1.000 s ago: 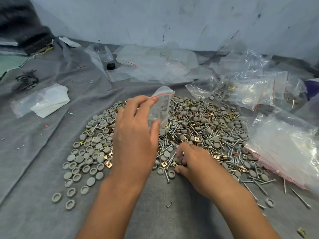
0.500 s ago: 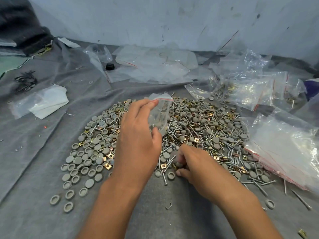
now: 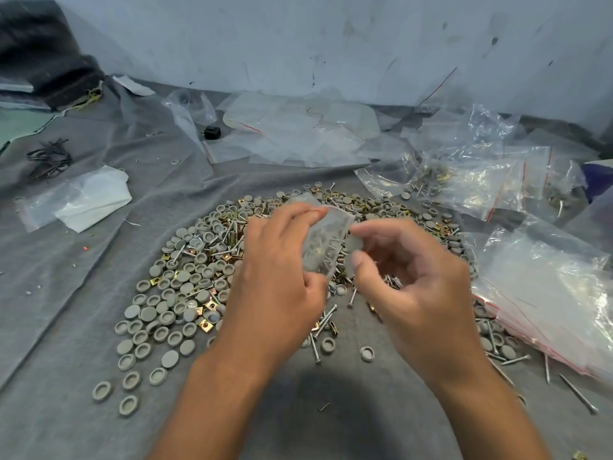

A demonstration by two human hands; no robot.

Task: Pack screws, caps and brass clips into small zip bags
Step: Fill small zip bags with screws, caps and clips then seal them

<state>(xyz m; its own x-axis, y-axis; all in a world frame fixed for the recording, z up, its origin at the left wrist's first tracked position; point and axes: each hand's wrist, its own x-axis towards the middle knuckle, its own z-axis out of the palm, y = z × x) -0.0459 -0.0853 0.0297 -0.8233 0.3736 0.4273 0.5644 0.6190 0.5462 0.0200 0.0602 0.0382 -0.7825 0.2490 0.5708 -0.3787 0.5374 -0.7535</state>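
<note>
**Cap going in — watch the bag mouth**

Starting at the left: loose grey caps (image 3: 156, 313) are lying in a fan on the grey cloth (image 3: 66, 293), nothing there is at risk. Moving in, your left hand (image 3: 278, 277) is pinching the small zip bag (image 3: 326, 242) by its upper edge, thumb and fingers clamped on the plastic, holding it tilted above the mixed pile of screws, caps and brass clips (image 3: 212, 247). Bag is already showing screws and sth brass-coloured inside. Just right of it, your right hand (image 3: 408, 280) is bringing what looks like a grey cap (image 3: 354, 242) between fingertips up to the bag's side; hand is blurred, so can't tell exactly how firm the grip is or whether the mouth is open wide enough.

Risks, imo:
- Bag is leaning, so if the mouth is tipping down the screws already inside could be sliding out.
- Cap could be catching the zip lip and dropping back in the pile, so your count goes off w/o you noticing.
- Screw points could be poking through the thin plastic if you're squeezing.

Further right, filled bags (image 3: 464, 180) and the stack of empty zip bags (image 3: 547, 293) are sitting apart from the action.

Vs half a sec ago: your right hand was down picking in the pile near its front edge; now it's lifting up beside the bag. Left hand is holding roughly the same spot.
</note>
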